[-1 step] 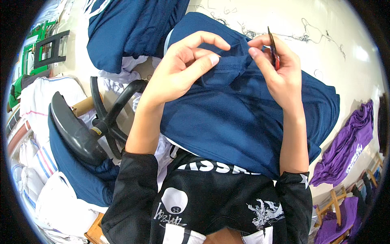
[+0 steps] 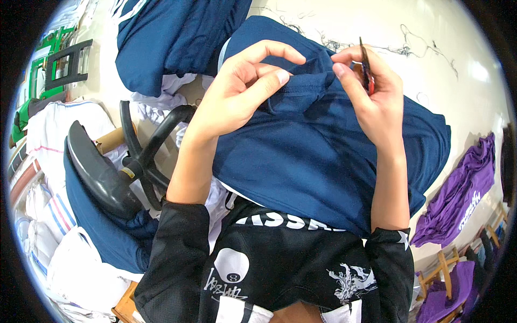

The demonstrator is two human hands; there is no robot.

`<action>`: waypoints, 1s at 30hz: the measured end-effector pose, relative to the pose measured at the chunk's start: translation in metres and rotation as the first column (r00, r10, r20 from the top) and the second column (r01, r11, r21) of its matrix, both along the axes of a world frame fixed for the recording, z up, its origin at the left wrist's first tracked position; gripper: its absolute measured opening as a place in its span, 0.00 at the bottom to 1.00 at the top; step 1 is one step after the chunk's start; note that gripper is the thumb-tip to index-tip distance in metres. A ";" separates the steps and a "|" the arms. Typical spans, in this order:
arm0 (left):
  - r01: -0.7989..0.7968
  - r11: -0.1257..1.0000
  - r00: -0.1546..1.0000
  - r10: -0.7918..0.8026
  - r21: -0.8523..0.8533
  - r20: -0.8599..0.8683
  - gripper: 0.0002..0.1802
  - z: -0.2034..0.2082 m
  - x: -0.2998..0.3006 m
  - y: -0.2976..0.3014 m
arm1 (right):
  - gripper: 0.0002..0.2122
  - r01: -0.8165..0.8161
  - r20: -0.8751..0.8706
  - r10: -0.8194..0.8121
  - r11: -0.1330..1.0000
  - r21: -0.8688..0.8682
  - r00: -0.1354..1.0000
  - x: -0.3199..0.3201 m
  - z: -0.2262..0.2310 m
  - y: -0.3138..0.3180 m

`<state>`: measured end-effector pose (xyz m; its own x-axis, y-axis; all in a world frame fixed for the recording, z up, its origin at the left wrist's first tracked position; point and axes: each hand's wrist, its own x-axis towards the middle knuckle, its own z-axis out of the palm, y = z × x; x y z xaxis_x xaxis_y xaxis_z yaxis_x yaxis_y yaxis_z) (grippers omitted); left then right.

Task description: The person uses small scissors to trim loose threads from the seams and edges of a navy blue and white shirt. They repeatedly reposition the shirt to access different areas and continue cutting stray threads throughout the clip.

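Note:
A navy blue garment [image 2: 301, 140] lies over my lap, with a stitched hem raised between my hands. My left hand [image 2: 242, 89] holds the hem's left end by its thumb and curled fingers, while the index finger arches apart above it. At the hem's right end, the thumb and index finger of my right hand [image 2: 374, 89] pinch the cloth. Small pointed thread snips [image 2: 367, 70], dark with a red part, sit in that same hand, blade pointing up and away. The palm partly hides the snips.
Another navy cloth pile [image 2: 172, 48] lies at the far left. A black chair base [image 2: 142, 161] stands left of my arm, near white fabric bundles [image 2: 81, 264]. Loose thread scraps [image 2: 406, 48] lie on the pale floor [image 2: 458, 91]. A purple garment [image 2: 458, 188] is on the right.
My right hand has shifted slightly to the right with the snips and the pinched hem. My left hand is almost still.

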<state>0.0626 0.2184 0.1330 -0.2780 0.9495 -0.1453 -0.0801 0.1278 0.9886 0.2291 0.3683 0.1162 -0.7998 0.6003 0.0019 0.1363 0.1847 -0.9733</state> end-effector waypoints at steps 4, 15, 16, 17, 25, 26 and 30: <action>-0.018 1.000 1.000 0.019 -0.018 0.025 0.14 0.003 0.005 -0.001 | 0.10 -0.016 -0.211 0.074 0.964 0.266 0.975 -0.002 0.005 -0.006; -0.022 0.999 1.000 0.022 -0.039 -0.008 0.11 0.002 0.002 0.004 | 0.04 0.024 -0.143 -0.039 0.994 -0.103 0.989 -0.009 0.000 -0.020; -0.024 1.000 0.999 0.024 -0.009 -0.029 0.11 0.000 0.001 0.003 | 0.04 0.044 -0.099 -0.062 0.984 -0.172 0.993 -0.008 0.002 -0.020; -0.024 1.000 0.998 0.025 0.019 -0.049 0.10 -0.004 0.000 0.004 | 0.04 0.024 -0.145 -0.055 0.979 -0.203 0.988 -0.009 0.002 -0.019; 0.004 0.999 0.996 0.000 0.045 -0.088 0.12 0.002 0.007 0.011 | 0.05 -0.043 -0.184 -0.003 0.969 -0.243 0.983 -0.008 0.004 -0.018; 0.031 0.999 0.991 -0.026 0.034 -0.133 0.12 0.004 0.005 0.011 | 0.05 -0.046 -0.185 0.002 0.971 -0.233 0.983 -0.008 0.004 -0.018; 0.092 0.995 0.978 -0.097 -0.033 -0.187 0.11 0.009 0.001 0.013 | 0.04 -0.046 -0.243 -0.012 0.972 -0.231 0.970 -0.009 0.005 -0.019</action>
